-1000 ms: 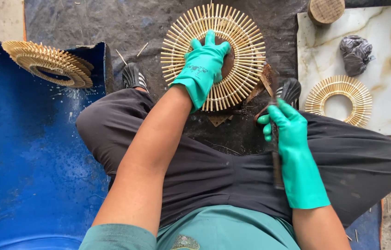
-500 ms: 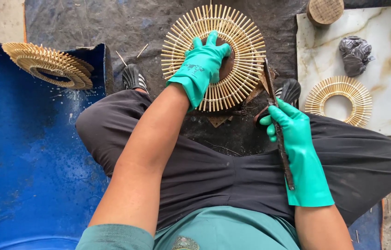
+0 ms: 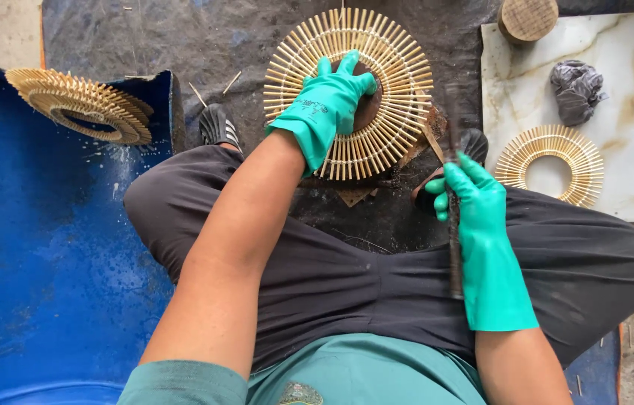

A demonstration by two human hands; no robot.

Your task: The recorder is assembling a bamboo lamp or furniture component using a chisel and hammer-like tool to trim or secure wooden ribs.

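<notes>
The right hand (image 3: 482,217) has its grip wrapped around a thin dark rod (image 3: 455,247); the left hand (image 3: 326,109) presses flat, fingers spread, on the bamboo sunburst ring (image 3: 399,67) on the dark mat (image 3: 182,37). Best to keep the ring pinned firmly.

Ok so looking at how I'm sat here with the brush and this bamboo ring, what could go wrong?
The dark brush in your right hand hangs over your trousers, so it may well smear or drip on them. Your left hand presses only the ring's centre, so the thin outer sticks could bend or snap if you lean on it. The stack of rings sits at the blue tub's edge, and a knee might knock it.
</notes>
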